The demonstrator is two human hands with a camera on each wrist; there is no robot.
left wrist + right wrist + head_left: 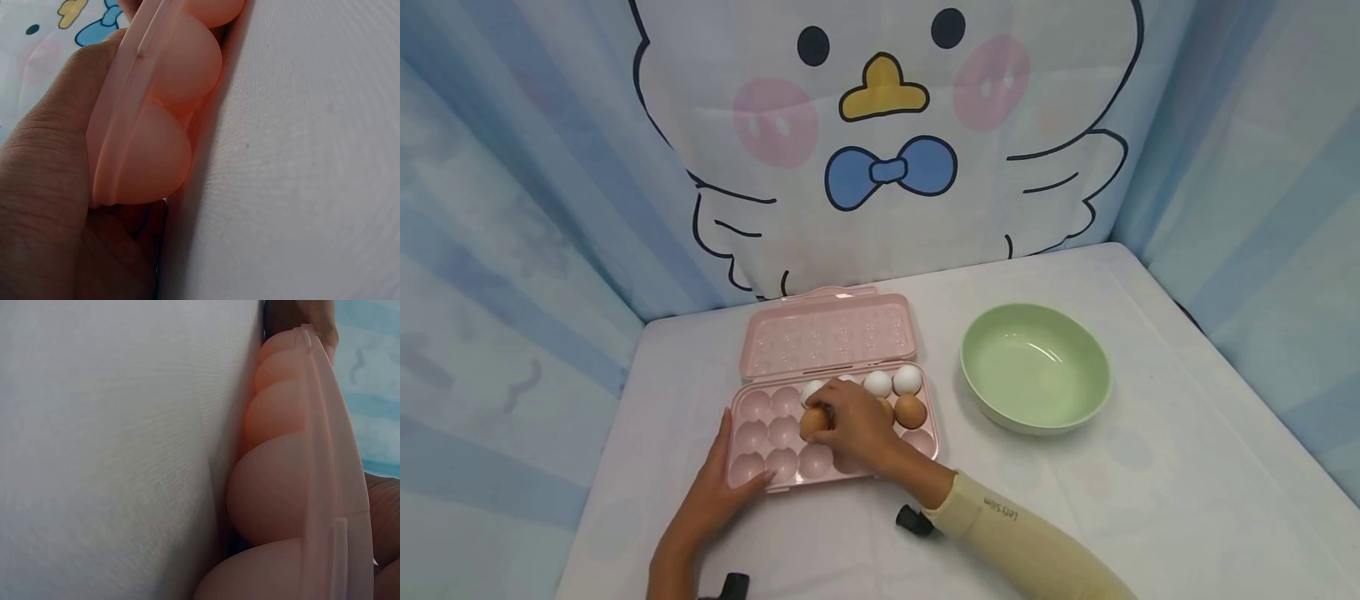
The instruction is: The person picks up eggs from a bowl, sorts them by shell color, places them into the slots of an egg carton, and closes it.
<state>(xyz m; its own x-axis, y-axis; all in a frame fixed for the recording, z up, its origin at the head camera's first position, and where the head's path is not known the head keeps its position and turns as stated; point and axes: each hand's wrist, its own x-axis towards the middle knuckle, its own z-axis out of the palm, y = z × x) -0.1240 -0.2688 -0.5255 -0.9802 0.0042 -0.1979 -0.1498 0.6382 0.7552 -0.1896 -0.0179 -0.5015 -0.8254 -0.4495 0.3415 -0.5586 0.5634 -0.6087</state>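
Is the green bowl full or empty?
Empty. The green bowl shows only its bare inside; all the eggs sit in the pink egg box.

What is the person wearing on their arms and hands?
Both hands are bare, with no gloves. The right hand comes out of a long, snug cream sleeve with small dark lettering near the cuff. The left hand has a bare forearm. A small black device sits by the right wrist, and another by the left.
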